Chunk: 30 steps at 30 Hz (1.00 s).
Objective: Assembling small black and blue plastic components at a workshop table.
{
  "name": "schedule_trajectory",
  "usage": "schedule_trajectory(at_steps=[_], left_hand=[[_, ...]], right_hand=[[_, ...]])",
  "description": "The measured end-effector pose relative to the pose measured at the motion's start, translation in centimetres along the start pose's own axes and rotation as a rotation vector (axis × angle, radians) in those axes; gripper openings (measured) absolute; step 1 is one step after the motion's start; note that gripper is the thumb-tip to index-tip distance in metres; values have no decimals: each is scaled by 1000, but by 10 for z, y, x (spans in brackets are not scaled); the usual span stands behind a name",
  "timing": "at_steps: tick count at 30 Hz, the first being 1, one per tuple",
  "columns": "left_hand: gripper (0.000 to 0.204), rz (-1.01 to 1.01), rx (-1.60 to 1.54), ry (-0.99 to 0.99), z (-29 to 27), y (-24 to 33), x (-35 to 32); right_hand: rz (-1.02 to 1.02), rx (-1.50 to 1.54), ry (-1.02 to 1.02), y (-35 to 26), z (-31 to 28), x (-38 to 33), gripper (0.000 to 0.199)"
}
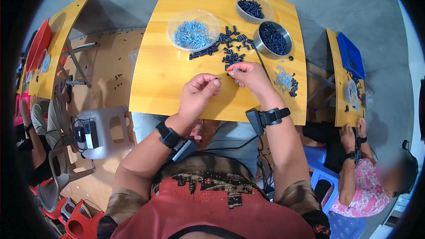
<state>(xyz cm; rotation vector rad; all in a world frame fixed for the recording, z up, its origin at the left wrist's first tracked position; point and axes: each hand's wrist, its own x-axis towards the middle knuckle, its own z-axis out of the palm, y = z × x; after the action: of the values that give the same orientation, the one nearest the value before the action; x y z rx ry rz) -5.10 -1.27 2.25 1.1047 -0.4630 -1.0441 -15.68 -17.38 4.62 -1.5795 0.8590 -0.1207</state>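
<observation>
Where we work: at a yellow wooden table [177,84], both hands raised just above its near half.
Left hand [199,93]: we pinch something tiny, too small to name.
Right hand [250,77]: we pinch a silver screw [235,69], fingertips pressed together.
Relation: loose black plastic sleeves [228,46] lie just beyond our right hand, the nearer one; long axes point every way.

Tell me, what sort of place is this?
Probably a small assembly workshop. The wooden table carries a bowl of silver screws, a metal bowl of dark plastic pieces, and another worker sits at the next table.
</observation>
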Motion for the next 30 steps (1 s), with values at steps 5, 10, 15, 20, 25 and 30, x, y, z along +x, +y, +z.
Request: schedule_trajectory(at_steps=[5, 10, 15, 20, 25, 30], left_hand=[[15, 122, 156, -14, 4, -24, 4], [13, 298, -96, 185, 16, -29, 24], [13, 396, -86, 335, 43, -41, 37], [15, 502, 29, 373, 55, -40, 38], [15, 517, 155, 326, 53, -43, 36], [15, 509, 201, 344, 53, -45, 37]], right_hand=[[-158, -310, 87, 4, 2, 4, 14], [-464, -458, 207, 11, 10, -2, 14], [-567, -413, 397, 21, 25, 0, 14], [-671, -449, 444, 22, 31, -4, 15], [-706, -475, 472, 25, 29, -2, 18], [-750, -459, 485, 27, 30, 1, 16]])
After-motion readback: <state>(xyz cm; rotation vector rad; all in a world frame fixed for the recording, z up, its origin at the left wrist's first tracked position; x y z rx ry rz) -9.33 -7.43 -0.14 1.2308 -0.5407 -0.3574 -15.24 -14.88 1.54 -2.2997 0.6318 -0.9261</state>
